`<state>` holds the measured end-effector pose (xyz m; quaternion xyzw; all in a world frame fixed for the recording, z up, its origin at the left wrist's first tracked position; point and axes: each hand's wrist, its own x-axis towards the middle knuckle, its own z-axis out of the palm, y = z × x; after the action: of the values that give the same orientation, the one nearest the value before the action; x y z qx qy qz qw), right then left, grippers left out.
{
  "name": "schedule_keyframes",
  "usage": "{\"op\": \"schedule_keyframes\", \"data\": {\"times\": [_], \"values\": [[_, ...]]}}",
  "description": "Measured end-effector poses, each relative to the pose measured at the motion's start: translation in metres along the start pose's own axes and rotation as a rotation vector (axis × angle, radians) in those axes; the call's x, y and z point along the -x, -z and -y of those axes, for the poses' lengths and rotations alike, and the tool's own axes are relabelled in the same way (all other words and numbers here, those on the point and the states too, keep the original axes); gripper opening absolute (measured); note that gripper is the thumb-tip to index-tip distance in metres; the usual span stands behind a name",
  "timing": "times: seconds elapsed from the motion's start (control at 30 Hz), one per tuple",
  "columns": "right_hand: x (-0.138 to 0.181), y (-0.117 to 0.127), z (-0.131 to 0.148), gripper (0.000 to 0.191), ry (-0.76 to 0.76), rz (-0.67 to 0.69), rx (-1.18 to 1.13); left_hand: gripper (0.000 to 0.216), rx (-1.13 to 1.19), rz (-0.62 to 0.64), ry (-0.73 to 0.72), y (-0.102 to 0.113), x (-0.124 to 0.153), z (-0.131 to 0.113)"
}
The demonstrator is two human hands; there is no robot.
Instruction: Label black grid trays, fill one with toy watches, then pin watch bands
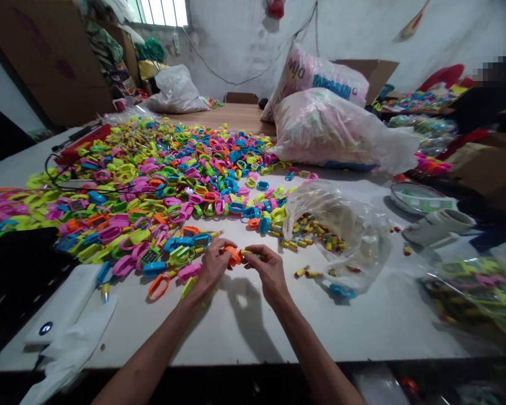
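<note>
Above the table's front half, my left hand (pixel 213 264) is closed on an orange toy watch (pixel 233 257). My right hand (pixel 269 271) pinches a small yellow tube-shaped piece (pixel 247 253) against the watch's right side; fingers hide most of it. To the left spreads a large heap of toy watches (pixel 152 169) in pink, yellow, blue, green and orange. A loose orange watch (pixel 159 287) lies near my left forearm. Right of my hands, an open clear plastic bag (pixel 362 225) holds several small yellow-and-red tubes (pixel 312 228), and some have spilled onto the table.
Big stuffed plastic sacks (pixel 329 129) stand at the back right. A white power bank (pixel 63 306) and tissue (pixel 73 349) lie front left. A grey-white cup (pixel 441 225) rests on its side, with a bag of watches (pixel 480 287) at the right edge.
</note>
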<state>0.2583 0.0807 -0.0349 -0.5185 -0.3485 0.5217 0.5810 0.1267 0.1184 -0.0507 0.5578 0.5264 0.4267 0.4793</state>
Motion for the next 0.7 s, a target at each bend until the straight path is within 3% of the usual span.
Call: {"op": "schedule_keyframes", "data": {"times": [0.1, 0.2, 0.33, 0.7], "values": [[0.010, 0.000, -0.004, 0.031, 0.015, -0.042, 0.024, 0.020, 0.172, -0.132, 0.091, -0.003, 0.018, 0.005], [0.015, 0.000, -0.010, 0.033, -0.012, -0.037, 0.005, 0.028, 0.254, -0.067, 0.102, -0.004, 0.032, 0.006], [0.018, -0.002, -0.012, 0.033, 0.015, -0.016, 0.082, 0.026, 0.050, 0.095, 0.027, -0.003, 0.044, 0.005], [0.009, 0.006, -0.007, 0.036, -0.004, 0.193, 0.216, 0.005, -0.233, 0.018, -0.104, 0.011, 0.044, 0.000]]}}
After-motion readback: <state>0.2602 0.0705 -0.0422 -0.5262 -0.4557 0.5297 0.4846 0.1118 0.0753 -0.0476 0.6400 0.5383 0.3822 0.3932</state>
